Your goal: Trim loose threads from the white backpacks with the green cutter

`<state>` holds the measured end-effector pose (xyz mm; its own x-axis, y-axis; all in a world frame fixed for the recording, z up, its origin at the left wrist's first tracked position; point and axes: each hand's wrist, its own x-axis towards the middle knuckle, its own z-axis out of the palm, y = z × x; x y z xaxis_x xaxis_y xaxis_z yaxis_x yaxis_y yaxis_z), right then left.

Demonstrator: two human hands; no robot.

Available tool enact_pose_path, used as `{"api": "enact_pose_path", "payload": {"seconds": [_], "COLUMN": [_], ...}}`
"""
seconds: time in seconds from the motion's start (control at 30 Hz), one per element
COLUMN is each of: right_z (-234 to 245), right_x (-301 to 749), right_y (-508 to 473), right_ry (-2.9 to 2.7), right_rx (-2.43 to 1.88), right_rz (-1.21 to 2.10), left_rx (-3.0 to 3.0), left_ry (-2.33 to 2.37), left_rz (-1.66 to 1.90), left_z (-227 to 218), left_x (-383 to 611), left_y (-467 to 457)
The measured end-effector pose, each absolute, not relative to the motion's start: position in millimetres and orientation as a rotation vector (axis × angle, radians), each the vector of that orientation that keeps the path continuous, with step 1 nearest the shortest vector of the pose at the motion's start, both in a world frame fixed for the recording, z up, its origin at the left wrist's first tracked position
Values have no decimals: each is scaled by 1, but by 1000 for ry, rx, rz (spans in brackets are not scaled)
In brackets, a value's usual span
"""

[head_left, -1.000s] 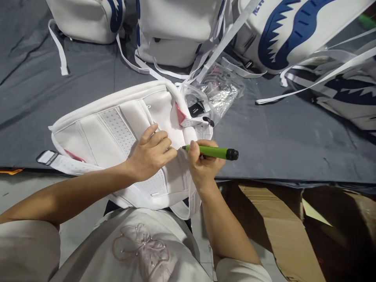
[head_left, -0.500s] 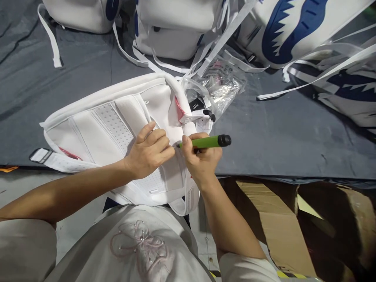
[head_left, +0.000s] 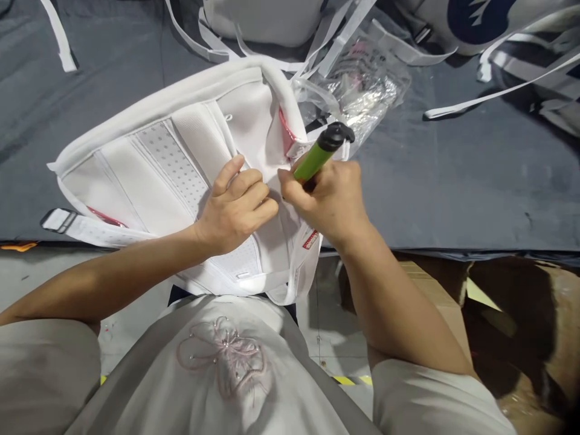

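A white backpack (head_left: 136,181) lies slanted over the table's near edge, its padded back panel facing up. My left hand (head_left: 240,205) is closed on the fabric at the middle of that panel, fingers curled by a raised strip. Just right of it, my right hand (head_left: 330,196) grips a green pen-shaped tool (head_left: 315,160) with a thick black end. The tool leans with its black end up and away from me; its lower tip is hidden behind my fingers, close to the panel. A red label (head_left: 310,239) shows on the strap edge below my right hand.
Clear plastic bags (head_left: 371,90) lie beyond the backpack on the grey cloth-covered table (head_left: 444,193). More white bags (head_left: 267,21) with loose straps stand along the back. Below the table edge at right are cardboard boxes (head_left: 562,314).
The green tool has swung from nearly level to tilted upward as my right hand turned and moved up and right. My left hand keeps its hold; the view has shifted.
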<state>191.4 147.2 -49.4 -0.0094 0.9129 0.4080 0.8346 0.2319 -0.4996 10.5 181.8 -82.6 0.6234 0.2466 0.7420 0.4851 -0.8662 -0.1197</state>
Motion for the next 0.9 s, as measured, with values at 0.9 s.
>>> {"api": "enact_pose_path", "payload": {"seconds": [0.9], "right_z": [-39], "right_x": [196], "right_y": [157], "right_ry": [-2009], "right_rx": [-1606], "right_rz": [284], "left_rx": [-2436], "left_ry": [-558], "left_rz": [-1058], "left_z": [-78], "left_x": [11], "left_y": [182]}}
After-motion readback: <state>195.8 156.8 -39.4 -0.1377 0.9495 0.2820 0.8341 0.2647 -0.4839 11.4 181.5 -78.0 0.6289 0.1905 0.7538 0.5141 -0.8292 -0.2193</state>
